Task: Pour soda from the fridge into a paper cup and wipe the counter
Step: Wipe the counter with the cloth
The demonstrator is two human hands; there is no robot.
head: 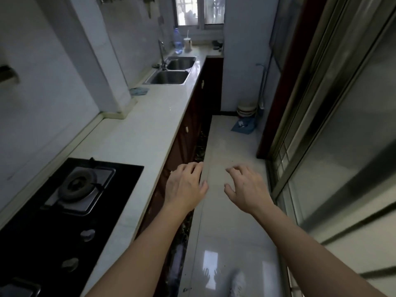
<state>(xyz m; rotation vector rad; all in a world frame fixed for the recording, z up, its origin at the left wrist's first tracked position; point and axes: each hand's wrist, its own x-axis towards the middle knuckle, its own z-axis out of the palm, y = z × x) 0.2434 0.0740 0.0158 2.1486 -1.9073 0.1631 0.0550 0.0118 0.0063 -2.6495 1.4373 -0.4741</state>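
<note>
Both of my arms reach forward over the kitchen aisle. My left hand (185,186) hovers beside the front edge of the white counter (137,133), fingers loosely bent and holding nothing. My right hand (246,187) hangs over the floor tiles, fingers spread and relaxed, holding nothing. A blue cloth (138,91) lies on the counter by the wall, just before the sink. No fridge, soda or paper cup is in view.
A black gas hob (64,200) fills the near left of the counter. A double steel sink (173,69) sits further along, with a water bottle (177,42) and a holder (188,44) behind it. Sliding glass doors (334,116) line the right. A dustpan (243,126) lies on the floor.
</note>
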